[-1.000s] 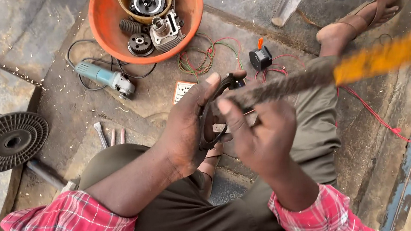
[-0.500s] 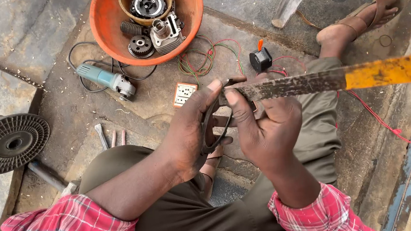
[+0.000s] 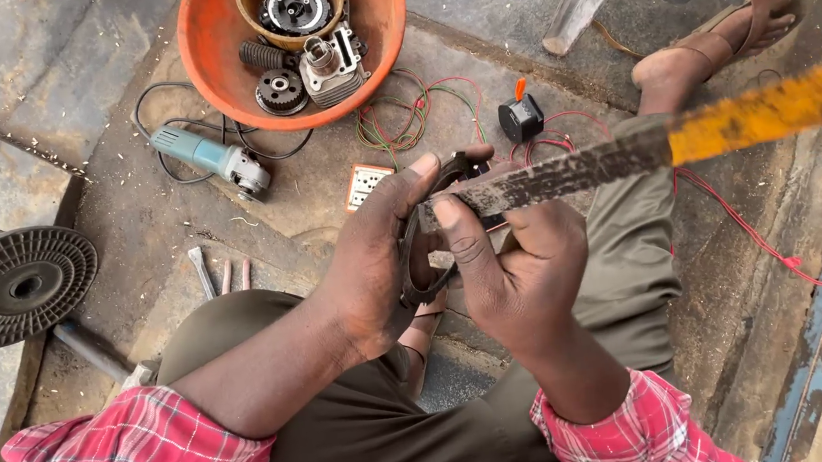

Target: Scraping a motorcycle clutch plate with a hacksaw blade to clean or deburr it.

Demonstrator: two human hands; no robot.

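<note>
Left hand (image 3: 374,265): fingers curling around a dark ring-shaped part (image 3: 424,260).
Right hand (image 3: 515,266): fingers gripping a long rusty blade (image 3: 566,171), laying it against the ring.

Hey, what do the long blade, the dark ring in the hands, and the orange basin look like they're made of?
Long blade: likely steel, dull and pitted with dark grime, its far end rusty orange-yellow. Dark ring, held in the left hand with the right hand against it: thin, black, matte; rubber or metal, hard to tell. Orange basin: probably plastic, smooth, evenly coloured, slightly scuffed rim.
</note>
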